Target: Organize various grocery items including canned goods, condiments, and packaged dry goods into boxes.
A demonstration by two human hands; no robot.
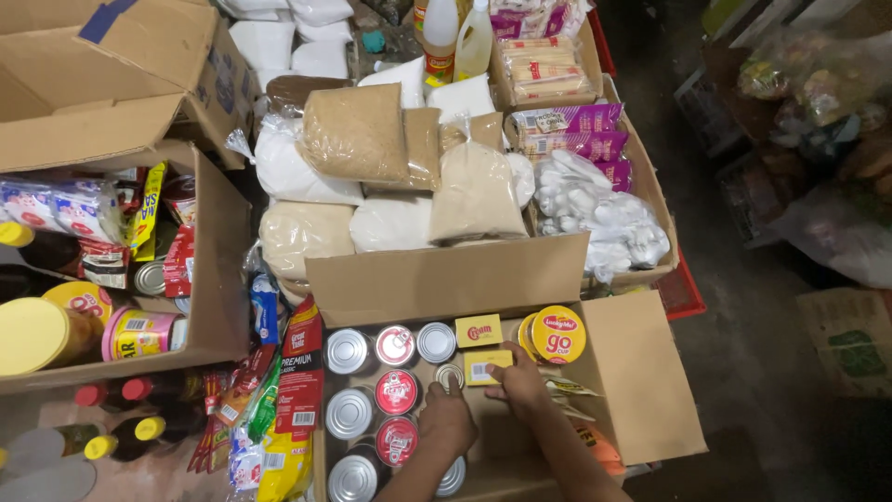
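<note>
An open cardboard box (pixel 641 372) was seen at the bottom of the view, with both hands inside it. The left hand (pixel 448 418) was closed around a small tin can (pixel 450 376), gripped by its top among the other cans. The right hand (pixel 520 381) was pinched on a small yellow box (pixel 485 366), which lay near the middle of the carton, just below a second yellow box (pixel 478 330). Rows of silver and red-topped tin cans (pixel 372 390) were packed along the left side, and round yellow-lidded cups (pixel 555 334) were set at the upper right. Behind it, a larger carton (pixel 650 186) was filled with bags of brown and white granular goods (pixel 390 177). At the left, another carton (pixel 218 270) was filled with tubs and packets.
</note>
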